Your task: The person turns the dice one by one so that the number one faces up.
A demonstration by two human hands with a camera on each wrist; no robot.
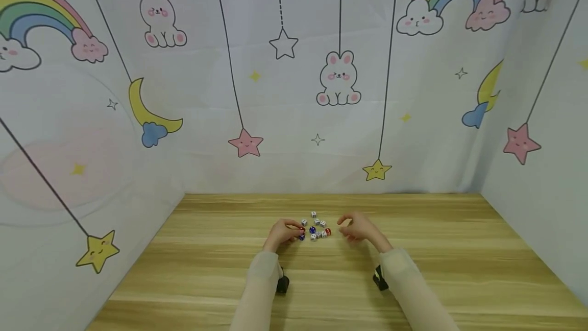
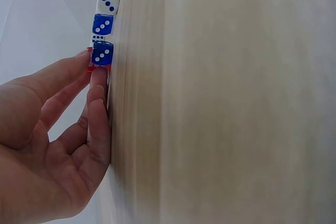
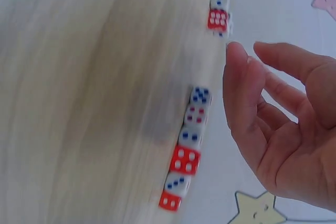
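Note:
My left hand (image 1: pixel 283 232) is at the left edge of a loose group of small dice. In the left wrist view its thumb and a finger pinch a red die (image 2: pixel 90 67), partly hidden behind a blue die (image 2: pixel 103 53). Another blue die (image 1: pixel 312 230) lies amid several white dice (image 1: pixel 323 223), with a red die (image 1: pixel 328 231) on the group's right side. Over on the right, my right hand (image 1: pixel 360 226) holds nothing; its fingers are loosely bent, thumb and fingertip a little apart. A line of white and red dice (image 3: pixel 185 160) shows beside it in the right wrist view.
The dice are on a wood-grain table (image 1: pixel 441 269). White cloth walls (image 1: pixel 294 116) printed with rainbows, rabbits and stars stand behind and on both sides. A black wrist device (image 1: pixel 282 284) hangs below the left sleeve, another black device (image 1: pixel 380 278) by the right one.

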